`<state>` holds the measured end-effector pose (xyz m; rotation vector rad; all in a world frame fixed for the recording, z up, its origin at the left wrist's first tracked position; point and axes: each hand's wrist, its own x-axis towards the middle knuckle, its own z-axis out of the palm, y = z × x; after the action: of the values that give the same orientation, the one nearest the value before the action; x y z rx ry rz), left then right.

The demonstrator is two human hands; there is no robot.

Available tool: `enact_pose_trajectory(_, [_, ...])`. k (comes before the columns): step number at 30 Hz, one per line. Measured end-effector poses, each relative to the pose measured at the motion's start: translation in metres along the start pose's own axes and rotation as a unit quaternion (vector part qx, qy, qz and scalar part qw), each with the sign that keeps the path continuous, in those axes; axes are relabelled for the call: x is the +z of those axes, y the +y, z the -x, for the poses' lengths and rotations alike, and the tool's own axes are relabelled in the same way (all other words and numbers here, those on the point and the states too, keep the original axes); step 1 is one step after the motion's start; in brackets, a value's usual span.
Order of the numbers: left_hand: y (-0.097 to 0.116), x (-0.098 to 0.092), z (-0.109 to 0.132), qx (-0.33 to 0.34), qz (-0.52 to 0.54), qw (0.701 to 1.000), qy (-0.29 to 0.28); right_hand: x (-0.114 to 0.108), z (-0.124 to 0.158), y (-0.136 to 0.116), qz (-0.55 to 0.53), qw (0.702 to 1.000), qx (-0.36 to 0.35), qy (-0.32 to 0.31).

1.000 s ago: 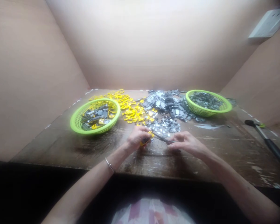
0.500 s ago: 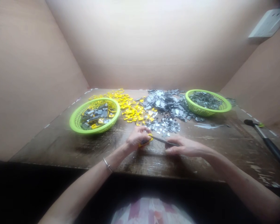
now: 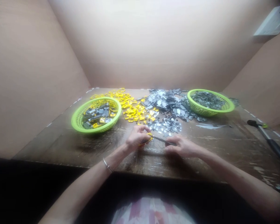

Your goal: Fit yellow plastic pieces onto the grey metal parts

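Head view: left hand (image 3: 137,138) clamped on small yellow-framed part (image 3: 147,138), held just above wooden counter (image 3: 60,147), near middle. Right hand (image 3: 182,147) pinches slim metal blade (image 3: 162,140), tip at yellow part; hands close, apart, bridged by blade. Firm pinch, shallow blade angle suit this work. Loose yellow frames (image 3: 133,109) and grey metal scraps (image 3: 165,104) heaped just beyond. Lime-green basket (image 3: 78,123) far left; second basket (image 3: 200,110) far right.
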<state>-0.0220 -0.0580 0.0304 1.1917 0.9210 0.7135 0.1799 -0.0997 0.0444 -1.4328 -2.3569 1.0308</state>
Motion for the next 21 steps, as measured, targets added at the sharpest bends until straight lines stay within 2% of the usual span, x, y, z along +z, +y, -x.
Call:
enact_pose_trajectory(4, [-0.002, -0.006, -0.003, 0.024, 0.054, 0.998, 0.018, -0.012, 0.002, 0.0, -0.014, 1.0, -0.001, 0.01])
enact_pose_trajectory(6, [0.0, -0.006, -0.005, 0.049, 0.135, 0.987, 0.071, -0.015, 0.004, -0.004, -0.074, 0.995, 0.033, 0.066])
enact_pose_trajectory(9, [0.003, 0.006, -0.008, 0.087, 0.265, 0.95, 0.138, -0.005, 0.003, -0.018, -0.208, 0.954, 0.075, 0.202])
enact_pose_trajectory(12, [0.0, 0.029, -0.01, 0.106, 0.336, 0.927, 0.131, 0.021, -0.007, -0.034, -0.308, 0.908, 0.059, 0.277])
enact_pose_trajectory(14, [-0.005, 0.043, -0.01, 0.104, 0.343, 0.926, 0.119, 0.037, -0.014, -0.039, -0.331, 0.883, 0.04, 0.33])
enact_pose_trajectory(17, [-0.011, 0.049, -0.008, 0.108, 0.272, 0.95, 0.109, 0.047, -0.018, -0.036, -0.29, 0.867, 0.031, 0.405])
enact_pose_trajectory(19, [-0.008, 0.044, -0.005, 0.149, 0.15, 0.967, 0.143, 0.043, -0.016, -0.032, -0.209, 0.882, 0.036, 0.422])
enact_pose_trajectory(21, [0.002, 0.035, -0.002, 0.221, -0.024, 0.959, 0.178, 0.033, -0.013, -0.03, -0.122, 0.901, 0.03, 0.415])
